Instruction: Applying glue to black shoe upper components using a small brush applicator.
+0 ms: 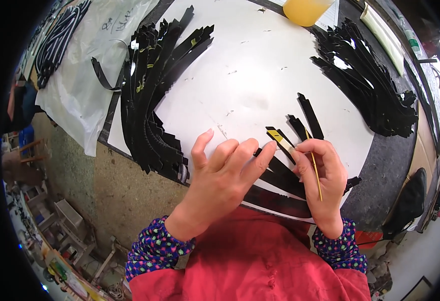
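Note:
My left hand (225,170) lies palm down over several black strips (280,175) at the table's near edge. Its fingers are spread, and the index fingertip reaches the side of a strip whose end has a yellow and white patch (278,139). My right hand (323,170) is closed in a pinch around a thin yellow stick (315,170), which slants past the fingers. The right fingertips also meet the white part of that patch; whether they grip it, I cannot tell. Two more black strip ends (310,116) stick out beyond my right hand.
A large bundle of black strips (147,95) lies at the left on the white sheet (250,75), another (370,85) at the right. A container of amber liquid (306,11) stands at the far edge. Plastic sheeting (89,65) hangs over the table's left side.

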